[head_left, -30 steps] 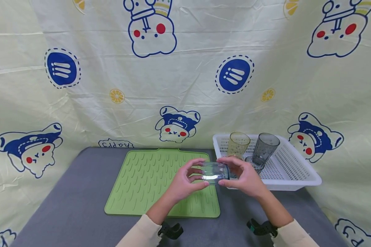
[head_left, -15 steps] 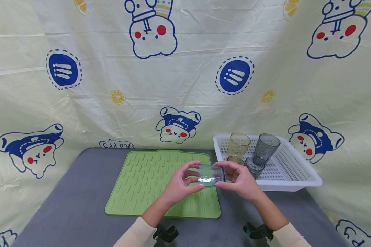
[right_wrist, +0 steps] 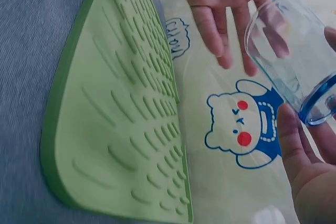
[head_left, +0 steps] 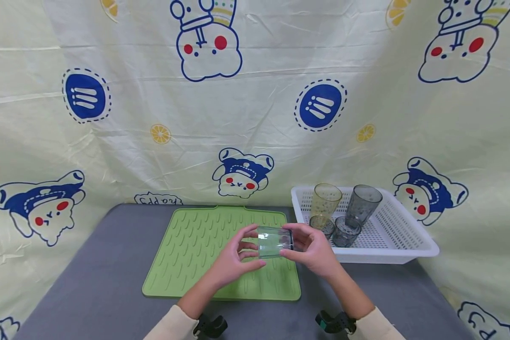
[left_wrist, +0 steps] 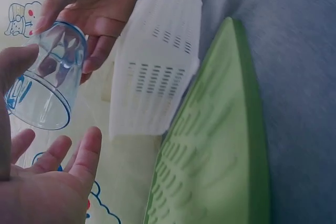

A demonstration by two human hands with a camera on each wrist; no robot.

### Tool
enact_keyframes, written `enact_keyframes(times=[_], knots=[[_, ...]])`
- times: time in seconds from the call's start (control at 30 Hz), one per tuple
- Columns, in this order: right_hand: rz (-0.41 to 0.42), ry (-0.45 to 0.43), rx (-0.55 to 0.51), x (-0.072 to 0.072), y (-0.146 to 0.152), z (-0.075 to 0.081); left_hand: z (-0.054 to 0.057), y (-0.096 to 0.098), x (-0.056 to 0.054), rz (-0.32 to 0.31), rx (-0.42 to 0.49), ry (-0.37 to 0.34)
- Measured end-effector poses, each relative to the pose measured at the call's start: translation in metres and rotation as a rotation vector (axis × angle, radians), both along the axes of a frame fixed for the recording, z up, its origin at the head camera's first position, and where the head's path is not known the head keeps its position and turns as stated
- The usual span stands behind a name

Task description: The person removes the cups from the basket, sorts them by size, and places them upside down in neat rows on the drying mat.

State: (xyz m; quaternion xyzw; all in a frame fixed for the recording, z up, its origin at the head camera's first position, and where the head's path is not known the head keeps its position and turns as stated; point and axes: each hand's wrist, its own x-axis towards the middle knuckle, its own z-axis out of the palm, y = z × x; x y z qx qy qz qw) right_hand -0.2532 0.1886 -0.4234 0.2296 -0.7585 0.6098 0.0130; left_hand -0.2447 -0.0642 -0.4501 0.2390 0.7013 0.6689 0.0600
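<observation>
A clear drinking glass with a bluish base [head_left: 274, 242] is held sideways over the right part of a green ridged mat [head_left: 187, 269]. My right hand [head_left: 314, 248] pinches it around the base end between thumb and fingers. At the rim end is my left hand [head_left: 233, 262], its thumb close to the glass and its fingers spread loosely. In the left wrist view those fingers [left_wrist: 86, 156] stand apart from the glass wall. The right wrist view shows the glass [right_wrist: 294, 45] tilted, base toward the right hand.
A white perforated basket [head_left: 408, 255] stands right of the mat. In it are a tall amber glass [head_left: 326, 200], a tall grey glass [head_left: 364, 203] and darker round glass pieces in front of them. A patterned curtain [head_left: 255, 108] hangs behind the grey-covered table [head_left: 110, 283].
Both hands and the glass have moved left, away from the basket and further over the mat. The left hand's fingers have loosened from the rim; the right hand keeps its grip.
</observation>
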Motion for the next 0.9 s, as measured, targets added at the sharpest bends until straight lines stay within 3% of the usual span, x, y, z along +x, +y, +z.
enact_keyframes(times=[0.3, 0.67, 0.9], knots=[[-0.036, -0.025, -0.040, -0.004, -0.021, -0.004, -0.011, -0.027, 0.009, 0.115, -0.140, 0.007], [-0.094, -0.035, -0.067, -0.006, -0.047, -0.013, -0.022, -0.058, 0.016, 0.255, -0.370, 0.135], [-0.157, -0.041, -0.080, -0.013, -0.061, -0.024, -0.020, -0.084, 0.022, 0.333, -0.517, 0.164]])
